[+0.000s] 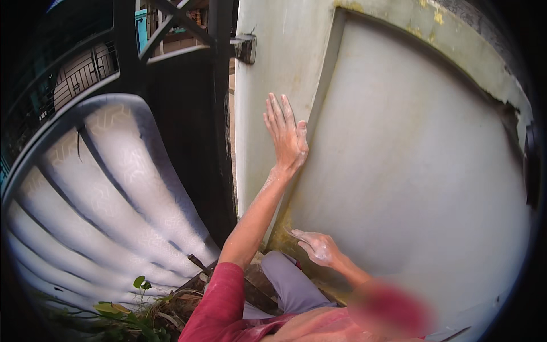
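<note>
My left hand [286, 134] rests with its palm against the pale upright wall border [288, 62], its fingers stretched upward. Whitish dust coats its fingers and wrist. Lower down, my right hand [320, 248] is at the bottom left corner of the recessed wall panel [421, 142], its fingers pressed together and pointing left. Something thin seems to stick out at its fingertips, too small to name. White smears cover the back of that hand. Around the corner beside it, the wall is stained yellow-brown.
A dark metal gate [176, 114] stands at the left, with a hinge bracket [245, 48] at the wall. A silvery ribbed sheet [108, 194] leans against it. Green plants [131, 310] and sticks lie at the lower left. My bent knee [293, 279] is close to the wall.
</note>
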Action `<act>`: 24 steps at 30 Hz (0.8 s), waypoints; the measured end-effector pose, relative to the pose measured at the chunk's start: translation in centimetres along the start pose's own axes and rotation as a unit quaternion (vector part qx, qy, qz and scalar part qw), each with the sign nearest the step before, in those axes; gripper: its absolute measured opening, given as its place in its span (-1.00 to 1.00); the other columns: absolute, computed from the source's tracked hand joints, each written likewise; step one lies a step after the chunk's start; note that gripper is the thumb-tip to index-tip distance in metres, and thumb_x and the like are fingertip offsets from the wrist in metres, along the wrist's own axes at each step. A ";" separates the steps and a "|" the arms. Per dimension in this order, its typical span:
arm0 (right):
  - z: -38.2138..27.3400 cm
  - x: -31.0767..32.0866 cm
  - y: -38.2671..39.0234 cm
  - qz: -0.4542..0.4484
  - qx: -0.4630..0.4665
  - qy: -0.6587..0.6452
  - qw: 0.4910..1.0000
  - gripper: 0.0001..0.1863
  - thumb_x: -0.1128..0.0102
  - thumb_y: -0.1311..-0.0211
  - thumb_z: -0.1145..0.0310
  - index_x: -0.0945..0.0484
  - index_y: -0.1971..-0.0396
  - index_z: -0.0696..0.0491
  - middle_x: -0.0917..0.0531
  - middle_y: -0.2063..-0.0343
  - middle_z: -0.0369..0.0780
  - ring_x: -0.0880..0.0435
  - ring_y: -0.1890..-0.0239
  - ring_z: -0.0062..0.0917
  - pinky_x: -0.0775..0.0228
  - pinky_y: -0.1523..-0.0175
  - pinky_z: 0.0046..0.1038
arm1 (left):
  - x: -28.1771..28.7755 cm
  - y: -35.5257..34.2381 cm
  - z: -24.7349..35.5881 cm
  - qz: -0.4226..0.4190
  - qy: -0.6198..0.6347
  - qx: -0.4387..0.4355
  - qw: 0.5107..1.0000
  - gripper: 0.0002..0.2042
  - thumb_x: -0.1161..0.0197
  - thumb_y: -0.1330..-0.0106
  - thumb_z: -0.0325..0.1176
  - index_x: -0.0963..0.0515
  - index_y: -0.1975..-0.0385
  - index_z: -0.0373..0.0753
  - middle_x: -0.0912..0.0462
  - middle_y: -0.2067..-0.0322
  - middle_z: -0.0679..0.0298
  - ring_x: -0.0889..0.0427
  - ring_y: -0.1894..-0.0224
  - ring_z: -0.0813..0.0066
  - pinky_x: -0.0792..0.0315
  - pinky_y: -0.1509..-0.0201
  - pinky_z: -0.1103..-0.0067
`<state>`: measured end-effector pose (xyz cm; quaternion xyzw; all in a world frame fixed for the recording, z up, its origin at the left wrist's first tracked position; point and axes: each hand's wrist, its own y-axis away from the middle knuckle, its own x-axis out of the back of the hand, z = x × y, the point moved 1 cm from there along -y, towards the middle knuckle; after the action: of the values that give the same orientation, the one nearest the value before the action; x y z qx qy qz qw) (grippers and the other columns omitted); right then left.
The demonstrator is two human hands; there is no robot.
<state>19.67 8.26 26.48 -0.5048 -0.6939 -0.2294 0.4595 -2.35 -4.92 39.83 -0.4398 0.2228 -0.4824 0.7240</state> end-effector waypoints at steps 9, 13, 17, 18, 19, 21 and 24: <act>-8.2 16.1 -4.1 0.016 0.057 -0.037 0.998 -0.62 -0.21 -0.39 0.38 -0.59 -0.17 0.09 -0.71 -0.08 -0.08 -0.69 -0.10 -0.15 -0.53 -0.20 -0.21 | -0.1 -11.2 6.6 -0.001 -0.004 0.017 1.000 -0.26 0.40 -0.61 0.09 0.18 -0.58 -0.38 0.31 -0.59 -0.16 0.34 -0.63 -0.12 0.41 -0.61 -0.05; -13.9 24.0 -5.8 0.021 0.078 -0.052 0.995 -0.56 -0.24 -0.29 0.50 -0.58 -0.19 0.10 -0.69 -0.11 -0.07 -0.69 -0.11 -0.14 -0.52 -0.22 -0.22 | 0.9 -18.0 10.5 0.015 0.004 0.031 0.999 -0.26 0.40 -0.62 0.08 0.20 -0.58 -0.38 0.31 -0.59 -0.16 0.35 -0.63 -0.13 0.42 -0.61 -0.04; -17.7 29.9 -6.8 0.060 0.097 -0.087 0.990 -0.52 -0.22 -0.25 0.58 -0.57 -0.21 0.14 -0.68 -0.13 -0.05 -0.67 -0.14 -0.12 -0.49 -0.25 -0.23 | 1.3 -23.1 12.8 0.028 0.020 0.061 0.998 -0.27 0.37 -0.62 0.05 0.22 -0.58 -0.36 0.32 -0.59 -0.17 0.36 -0.63 -0.14 0.44 -0.61 -0.03; -18.5 30.9 -6.9 0.067 0.100 -0.092 0.988 -0.51 -0.22 -0.24 0.59 -0.57 -0.21 0.16 -0.67 -0.13 -0.04 -0.67 -0.14 -0.12 -0.49 -0.25 -0.23 | 1.4 -23.9 12.9 0.037 0.021 0.067 0.997 -0.28 0.37 -0.62 0.05 0.22 -0.58 -0.35 0.32 -0.58 -0.17 0.36 -0.63 -0.14 0.44 -0.61 -0.04; -19.5 31.8 -7.0 0.067 0.093 -0.092 0.989 -0.52 -0.21 -0.24 0.62 -0.56 -0.20 0.20 -0.67 -0.13 -0.02 -0.67 -0.15 -0.10 -0.48 -0.26 -0.23 | 1.5 -24.5 13.0 0.046 0.023 0.073 0.996 -0.28 0.37 -0.62 0.04 0.22 -0.59 -0.34 0.32 -0.58 -0.17 0.36 -0.63 -0.14 0.44 -0.61 -0.04; -21.0 34.6 -7.2 0.096 0.102 -0.077 0.987 -0.54 -0.23 -0.25 0.58 -0.58 -0.19 0.18 -0.69 -0.10 -0.02 -0.68 -0.12 -0.10 -0.51 -0.23 -0.21 | 1.7 -25.8 13.5 0.045 0.018 0.085 0.995 -0.30 0.36 -0.63 0.01 0.19 -0.58 -0.36 0.33 -0.59 -0.15 0.35 -0.63 -0.11 0.40 -0.62 0.03; -23.2 39.0 -7.1 0.124 0.074 -0.114 0.983 -0.55 -0.22 -0.28 0.55 -0.57 -0.19 0.20 -0.68 -0.11 0.01 -0.67 -0.15 -0.08 -0.50 -0.25 -0.23 | 3.0 -25.7 14.3 0.007 0.026 0.120 0.992 -0.32 0.33 -0.64 -0.03 0.16 -0.58 -0.36 0.33 -0.60 -0.13 0.32 -0.63 -0.09 0.36 -0.63 0.12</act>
<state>20.02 6.46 72.40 -0.5741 -0.6888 -0.0597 0.4385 -3.33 -5.40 69.38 -0.3355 0.1852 -0.5123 0.7686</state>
